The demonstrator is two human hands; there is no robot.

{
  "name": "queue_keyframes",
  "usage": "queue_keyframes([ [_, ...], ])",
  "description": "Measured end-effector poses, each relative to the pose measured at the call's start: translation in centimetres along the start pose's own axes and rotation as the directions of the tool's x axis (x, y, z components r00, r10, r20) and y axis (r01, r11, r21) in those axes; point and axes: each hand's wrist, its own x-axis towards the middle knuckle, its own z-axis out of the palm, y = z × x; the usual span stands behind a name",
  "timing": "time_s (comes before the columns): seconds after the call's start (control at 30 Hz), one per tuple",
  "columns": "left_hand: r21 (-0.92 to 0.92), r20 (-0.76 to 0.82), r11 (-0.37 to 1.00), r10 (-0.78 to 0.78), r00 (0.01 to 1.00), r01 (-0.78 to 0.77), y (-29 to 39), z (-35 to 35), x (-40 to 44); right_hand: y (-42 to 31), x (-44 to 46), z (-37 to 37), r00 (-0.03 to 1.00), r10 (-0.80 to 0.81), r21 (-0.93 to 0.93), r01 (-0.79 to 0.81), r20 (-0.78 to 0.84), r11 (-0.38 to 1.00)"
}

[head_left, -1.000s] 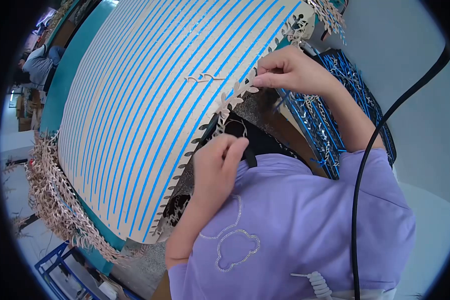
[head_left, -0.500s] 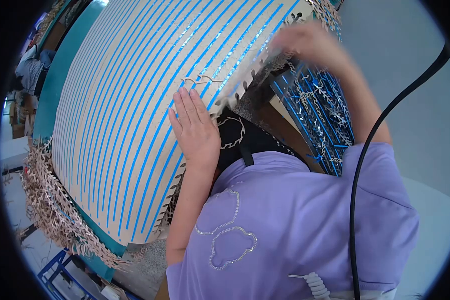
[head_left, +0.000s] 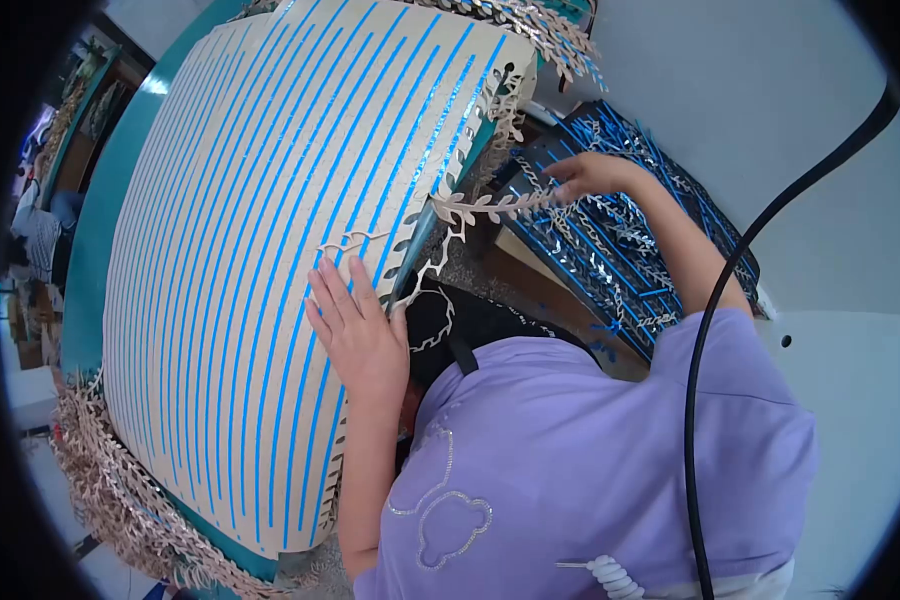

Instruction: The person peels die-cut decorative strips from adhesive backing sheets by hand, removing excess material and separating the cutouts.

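My left hand lies flat, fingers spread, on a cream sheet with many blue stripes. Just beyond its fingertips a small cut twig piece rests on the sheet. Out past the sheet's right edge, my right hand pinches the end of a pale leafy strip. The strip stretches from the sheet's edge to my fingers. Leaf-shaped cut-outs run along that edge, and a loose branching strip hangs below it.
A dark bin of blue and silvery scraps stands at the right. Leafy strips hang in a bundle over the teal table's lower left side. A black cable crosses the view. Another person is at far left.
My left hand has gone from above the near edge to lying on the sheet. My right hand has moved off the edge toward the bin, drawing the leafy strip out. The view has shifted.
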Motion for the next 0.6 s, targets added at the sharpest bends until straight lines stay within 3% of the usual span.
queue_keyframes([
  [0.07, -0.019, 0.016, 1.000, 0.017, 1.000, -0.017, 0.2, -1.3, 0.4, -1.6, -0.6, 1.5, 0.995, -0.066, -0.079, 0.059, -0.076, 0.995],
  [0.1, -0.180, 0.027, 0.981, 0.075, 0.997, -0.069, 0.5, -2.3, 0.6, -3.2, -0.7, 1.7, 0.982, -0.156, 0.252, 0.179, -0.107, 0.951],
  [0.13, -0.336, 0.032, 0.935, 0.132, 0.991, -0.114, 0.9, -3.0, 0.8, -5.0, -0.8, 2.1, 0.960, -0.228, 0.551, 0.281, -0.164, 0.785],
  [0.17, -0.484, 0.027, 0.862, 0.185, 0.982, -0.149, 1.3, -3.3, 0.9, -6.8, -0.7, 2.6, 0.947, -0.269, 0.638, 0.317, -0.174, 0.702],
  [0.2, -0.479, 0.036, 0.866, 0.183, 0.982, -0.144, 1.8, -2.9, 1.1, -8.5, -0.6, 3.3, 0.933, -0.307, 0.716, 0.345, -0.189, 0.608],
  [0.3, -0.733, 0.131, 0.678, 0.060, 0.990, 0.056, 3.6, -0.6, 2.4, -11.4, 0.2, 6.0, 0.927, -0.340, 0.670, 0.352, -0.156, 0.654],
  [0.33, -0.732, 0.134, 0.679, 0.059, 0.989, 0.059, 3.8, -0.6, 2.8, -11.3, 0.2, 6.3, 0.928, -0.339, 0.672, 0.351, -0.155, 0.652],
  [0.43, -0.603, 0.002, 0.797, 0.018, 1.000, -0.013, 4.4, -0.6, 3.9, -10.8, 0.4, 7.1, 0.923, -0.385, 0.883, 0.188, -0.009, 0.430],
  [0.47, -0.603, 0.009, 0.798, 0.017, 1.000, -0.008, 4.8, -0.8, 4.0, -10.9, 0.1, 7.1, 0.923, -0.384, 0.886, 0.182, -0.005, 0.427],
  [0.57, -0.282, 0.046, 0.957, 0.089, 0.995, -0.072, 5.9, -1.4, 4.9, -12.3, -1.8, 5.4, 0.961, -0.272, 0.869, 0.171, -0.043, 0.465],
  [0.6, -0.279, 0.043, 0.957, 0.091, 0.995, -0.075, 5.9, -1.2, 5.4, -12.8, -2.1, 4.8, 0.961, -0.274, 0.869, 0.175, -0.047, 0.464],
])
